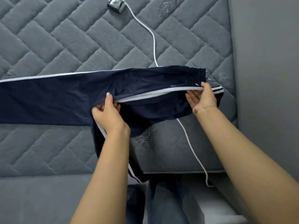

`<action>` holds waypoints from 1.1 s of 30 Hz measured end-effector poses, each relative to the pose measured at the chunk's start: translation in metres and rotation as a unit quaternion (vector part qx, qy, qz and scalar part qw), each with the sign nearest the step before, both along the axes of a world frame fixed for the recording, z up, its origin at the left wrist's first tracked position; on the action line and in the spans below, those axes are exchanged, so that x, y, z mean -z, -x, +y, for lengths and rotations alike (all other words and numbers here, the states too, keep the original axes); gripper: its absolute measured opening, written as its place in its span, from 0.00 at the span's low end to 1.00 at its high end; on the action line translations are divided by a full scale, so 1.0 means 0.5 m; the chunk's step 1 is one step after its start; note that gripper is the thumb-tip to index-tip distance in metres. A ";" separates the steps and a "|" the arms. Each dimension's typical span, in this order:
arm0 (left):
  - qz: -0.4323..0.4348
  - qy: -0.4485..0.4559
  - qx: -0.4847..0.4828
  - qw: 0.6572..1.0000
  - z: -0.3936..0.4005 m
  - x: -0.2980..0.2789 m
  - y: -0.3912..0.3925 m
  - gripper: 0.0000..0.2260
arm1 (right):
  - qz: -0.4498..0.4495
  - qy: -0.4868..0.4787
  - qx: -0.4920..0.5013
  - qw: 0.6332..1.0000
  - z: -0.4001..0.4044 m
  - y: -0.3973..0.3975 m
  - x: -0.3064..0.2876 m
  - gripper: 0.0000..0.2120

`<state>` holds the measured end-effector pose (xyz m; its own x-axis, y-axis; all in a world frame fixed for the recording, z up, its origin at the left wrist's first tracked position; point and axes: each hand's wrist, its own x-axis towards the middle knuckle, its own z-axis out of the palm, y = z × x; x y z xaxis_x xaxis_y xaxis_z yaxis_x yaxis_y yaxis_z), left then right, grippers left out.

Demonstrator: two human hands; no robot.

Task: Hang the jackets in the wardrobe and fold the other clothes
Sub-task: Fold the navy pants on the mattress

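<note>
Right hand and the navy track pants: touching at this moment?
Touching. The head view shows the right hand pinching the navy track pants along the white stripe near the waistband.

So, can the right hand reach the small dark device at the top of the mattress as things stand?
Probably not at once: the right hand holds the navy trousers, and the device lies far up the mattress. Nothing blocks the way; only the white cable runs there.

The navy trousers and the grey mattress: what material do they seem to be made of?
Navy trousers: probably a thin, smooth synthetic knit, since it drapes limply from both hands and has a faint sheen; the white side stripes look sewn on. Grey mattress: a matte quilted textile cover, stitched in padded diamond blocks with embroidered leaf motifs.
</note>
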<state>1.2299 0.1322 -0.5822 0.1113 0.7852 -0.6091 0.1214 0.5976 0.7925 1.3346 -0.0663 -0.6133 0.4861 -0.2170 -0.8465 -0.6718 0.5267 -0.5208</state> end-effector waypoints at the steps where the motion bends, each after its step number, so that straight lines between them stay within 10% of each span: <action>1: 0.003 0.015 0.000 1.000 0.021 0.015 -0.036 0.12 | 0.002 -0.006 -0.018 1.000 0.013 -0.029 0.009 0.08; 9: 0.078 0.036 0.168 0.982 0.107 0.181 -0.166 0.08 | 0.017 0.014 -0.205 0.979 0.065 -0.158 0.130 0.20; 18: 0.024 0.028 0.487 0.872 0.153 0.175 0.018 0.08 | -0.181 0.229 -0.409 0.865 0.094 0.058 0.117 0.14; 33: 0.139 -0.003 0.511 0.848 0.391 0.195 0.447 0.09 | -0.026 0.330 -0.597 0.731 0.389 0.565 0.190 0.15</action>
<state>1.0064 0.3279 -0.6798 0.5890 0.3689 -0.7190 0.7557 0.0639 0.6518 1.0523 0.1281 -0.7082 0.6905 0.0358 -0.7225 -0.4174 -0.7961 -0.4383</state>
